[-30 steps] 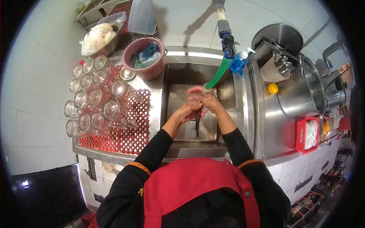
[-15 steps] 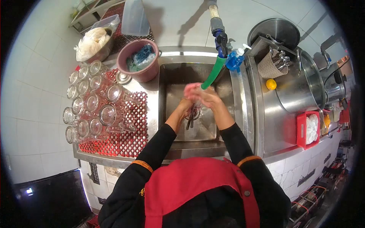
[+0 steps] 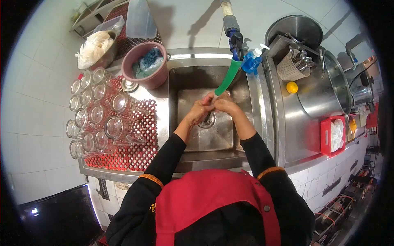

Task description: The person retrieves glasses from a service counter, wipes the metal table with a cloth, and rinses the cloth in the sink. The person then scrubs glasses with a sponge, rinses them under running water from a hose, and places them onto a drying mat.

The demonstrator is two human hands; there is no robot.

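Observation:
My left hand and my right hand meet over a stainless steel sink, right at the mouth of a green hose. The fingers of both hands are curled and pressed together, and whatever is between them is hidden. Water from the hose runs onto them. Below the hands, the round drain shows in the sink floor.
Several upturned glass mugs stand on a red perforated mat at left. A pink bucket holds scrubbers. Behind the sink is a blue soap bottle. At right are a cutlery basket, a yellow fruit and a red tray.
Thin dark handles hung below my left hand before; now they are out of sight. My right hand, earlier spread and blurred under the hose, has curled in against the left.

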